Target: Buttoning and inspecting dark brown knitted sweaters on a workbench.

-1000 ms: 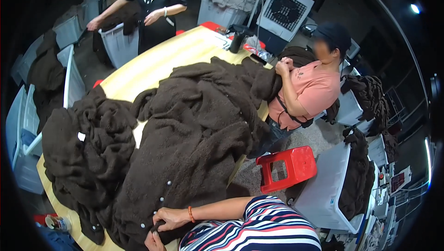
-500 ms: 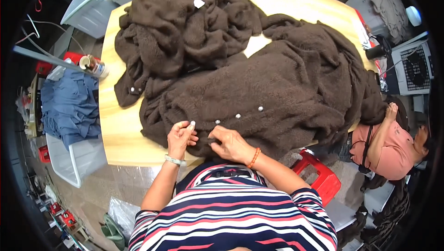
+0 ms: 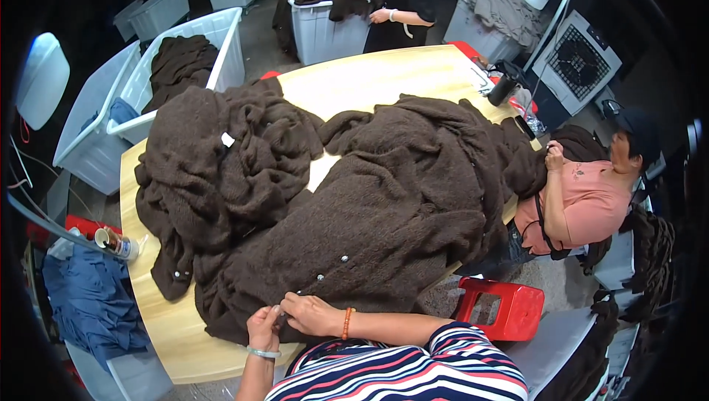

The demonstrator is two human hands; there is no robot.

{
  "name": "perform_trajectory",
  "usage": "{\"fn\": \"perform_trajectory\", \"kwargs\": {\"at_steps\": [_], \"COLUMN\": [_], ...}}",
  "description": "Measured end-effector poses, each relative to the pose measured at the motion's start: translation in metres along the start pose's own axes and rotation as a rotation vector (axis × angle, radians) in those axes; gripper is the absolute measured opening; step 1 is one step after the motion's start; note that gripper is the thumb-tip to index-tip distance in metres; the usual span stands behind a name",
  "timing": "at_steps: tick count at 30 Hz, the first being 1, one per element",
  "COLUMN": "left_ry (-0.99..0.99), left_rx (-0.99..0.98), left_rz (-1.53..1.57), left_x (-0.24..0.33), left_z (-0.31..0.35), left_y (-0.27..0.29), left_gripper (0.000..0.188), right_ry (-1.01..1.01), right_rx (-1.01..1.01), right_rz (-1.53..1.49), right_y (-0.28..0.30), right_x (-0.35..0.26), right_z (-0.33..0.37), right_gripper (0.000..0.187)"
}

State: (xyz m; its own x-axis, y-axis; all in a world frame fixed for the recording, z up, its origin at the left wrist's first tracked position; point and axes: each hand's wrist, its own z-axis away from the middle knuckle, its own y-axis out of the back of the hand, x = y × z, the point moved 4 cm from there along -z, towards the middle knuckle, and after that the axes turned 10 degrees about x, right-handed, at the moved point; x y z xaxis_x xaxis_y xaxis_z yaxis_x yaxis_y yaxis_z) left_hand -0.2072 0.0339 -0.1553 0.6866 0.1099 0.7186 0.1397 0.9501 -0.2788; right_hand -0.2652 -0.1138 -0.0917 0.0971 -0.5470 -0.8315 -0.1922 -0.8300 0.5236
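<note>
A dark brown knit garment (image 3: pixel 391 201) lies spread over the table, with small silvery buttons (image 3: pixel 344 258) in a row along its near part. At its near edge, my left hand (image 3: pixel 262 333) pinches what looks like one of these buttons, mostly covered by fingertips. My right hand (image 3: pixel 316 317) meets it there, thumb and fingers closed together; whatever they grip is too small to make out. More brown knitwear (image 3: pixel 214 172) is heaped at the left, bearing a white tag (image 3: pixel 227 139).
The pale wooden table (image 3: pixel 354 72) carries a jar (image 3: pixel 111 241) at its left edge. White bins (image 3: pixel 229 54) stand beyond it, and blue cloth (image 3: pixel 92 297) fills one at left. A person in pink (image 3: pixel 591 198) sits at right, near a red stool (image 3: pixel 502 309); another person (image 3: pixel 406 2) stands behind.
The view has tilted up and turned, bringing the far bins and the standing person into sight. My right hand has come in to meet my left fingertips; before, the hands were apart.
</note>
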Motion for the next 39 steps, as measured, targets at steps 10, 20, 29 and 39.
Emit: {"fn": "perform_trajectory", "kwargs": {"at_steps": [10, 20, 29, 39], "left_ry": [0.04, 0.083, -0.027, -0.887], "left_rx": [-0.016, -0.091, -0.055, 0.044], "left_rz": [0.05, 0.088, -0.176, -0.765], "left_x": [-0.001, -0.006, -0.01, 0.048], "left_z": [0.001, 0.0, 0.0, 0.059], "left_y": [-0.002, -0.002, 0.012, -0.027], "left_gripper": [0.008, 0.009, 0.011, 0.032], "right_ry": [0.011, -0.002, -0.146, -0.091], "right_rx": [0.158, 0.121, 0.033, 0.091], "right_rz": [-0.006, 0.056, -0.154, -0.129], "right_y": [-0.002, -0.006, -0.002, 0.003], "right_x": [0.001, 0.004, 0.024, 0.017], "right_z": [0.003, 0.005, -0.001, -0.001], "right_gripper": [0.02, 0.016, 0.024, 0.026]}}
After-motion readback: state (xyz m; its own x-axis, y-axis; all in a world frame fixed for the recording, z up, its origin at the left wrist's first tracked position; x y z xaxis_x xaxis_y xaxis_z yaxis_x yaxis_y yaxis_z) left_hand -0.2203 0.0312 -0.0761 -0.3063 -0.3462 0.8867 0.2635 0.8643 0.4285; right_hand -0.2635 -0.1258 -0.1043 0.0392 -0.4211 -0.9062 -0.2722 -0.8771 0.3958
